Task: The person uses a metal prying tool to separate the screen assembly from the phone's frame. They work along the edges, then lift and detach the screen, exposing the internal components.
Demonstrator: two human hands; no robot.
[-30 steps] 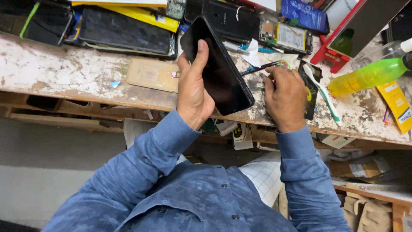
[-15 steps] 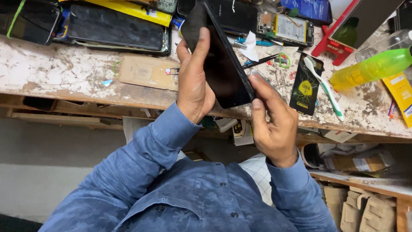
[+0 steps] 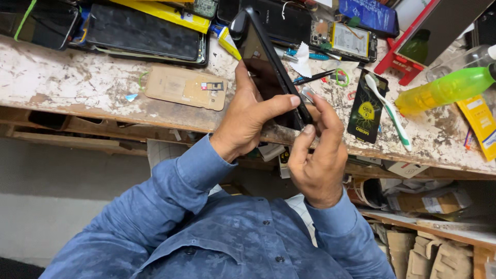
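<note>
The right hand is pinching the lower corner of the black phone with its fingertips, and the left hand is gripping the phone's body, thumb across the edge. Both hands are closed on it, holding it tilted above the worn workbench. The pinch at the corner looks small, so I think the phone could be slipping and falling onto the tan card or the toothbrush. Farther back, the green bottle and other dark phones are lying crowded, so a slip could be knocking them.
</note>
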